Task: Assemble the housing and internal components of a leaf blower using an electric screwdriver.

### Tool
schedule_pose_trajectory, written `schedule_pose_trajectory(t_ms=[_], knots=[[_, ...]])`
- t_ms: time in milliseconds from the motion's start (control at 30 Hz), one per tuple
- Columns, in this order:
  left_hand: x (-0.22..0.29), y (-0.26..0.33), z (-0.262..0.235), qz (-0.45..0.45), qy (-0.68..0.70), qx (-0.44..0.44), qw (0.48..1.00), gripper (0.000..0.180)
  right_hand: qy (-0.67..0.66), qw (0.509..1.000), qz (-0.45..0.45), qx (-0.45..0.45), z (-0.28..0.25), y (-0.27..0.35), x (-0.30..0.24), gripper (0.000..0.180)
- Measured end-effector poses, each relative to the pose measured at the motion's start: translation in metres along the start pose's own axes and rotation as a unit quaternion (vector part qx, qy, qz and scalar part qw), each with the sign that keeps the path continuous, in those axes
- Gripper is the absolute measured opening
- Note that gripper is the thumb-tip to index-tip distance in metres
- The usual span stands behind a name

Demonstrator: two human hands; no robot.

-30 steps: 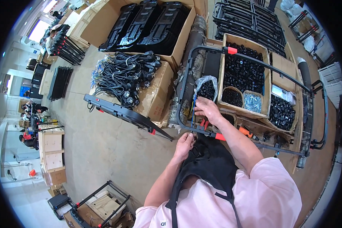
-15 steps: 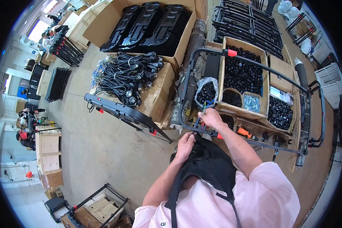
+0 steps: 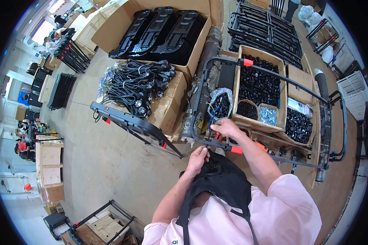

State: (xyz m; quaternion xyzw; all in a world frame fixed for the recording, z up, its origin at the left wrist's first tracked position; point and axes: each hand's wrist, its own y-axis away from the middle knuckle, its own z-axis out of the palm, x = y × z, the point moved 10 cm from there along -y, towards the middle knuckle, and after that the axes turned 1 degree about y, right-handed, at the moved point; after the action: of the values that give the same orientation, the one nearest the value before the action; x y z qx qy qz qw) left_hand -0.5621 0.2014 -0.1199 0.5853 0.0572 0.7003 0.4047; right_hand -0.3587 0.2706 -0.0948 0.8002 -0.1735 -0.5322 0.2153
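My right hand (image 3: 227, 128) is closed, its fingertips pinched on thin blue and yellow wires (image 3: 211, 117). The wires stand up in front of a clear bag of small black parts (image 3: 221, 102). Lower and to the left, my left hand (image 3: 197, 161) is closed at the near bar of a black tubular frame (image 3: 195, 112) with red pieces. Whatever its fingers grip is hidden against the dark apron (image 3: 216, 175). The frame lies across wooden boxes, and my right forearm passes over its near bar.
Bundled black power cables (image 3: 139, 83) lie on a carton at left, behind a standing black panel (image 3: 126, 119). A large carton (image 3: 210, 34) holds black moulded covers. Open boxes hold black caps (image 3: 259, 83) and silver screws (image 3: 268, 115). An orange-and-black tool (image 3: 262, 146) lies beneath my right forearm.
My right hand has moved slightly down and left, and the wire ends now stand more upright above its fingers. My left hand has shifted slightly down, staying closed near the bar.
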Motion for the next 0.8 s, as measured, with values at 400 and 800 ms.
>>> schedule_pose_trajectory(t_ms=[400, 800], knots=[[0.008, -0.001, 0.001, -0.002, 0.027, 0.027, 0.999, 0.019, 0.024, 0.989, -0.015, 0.144, 0.0, -0.036, -0.039, 0.038], [0.003, -0.011, -0.005, 0.004, 0.06, 0.077, 0.995, 0.017, -0.003, 0.997, -0.02, 0.079, 0.0, -0.044, -0.045, 0.037]])
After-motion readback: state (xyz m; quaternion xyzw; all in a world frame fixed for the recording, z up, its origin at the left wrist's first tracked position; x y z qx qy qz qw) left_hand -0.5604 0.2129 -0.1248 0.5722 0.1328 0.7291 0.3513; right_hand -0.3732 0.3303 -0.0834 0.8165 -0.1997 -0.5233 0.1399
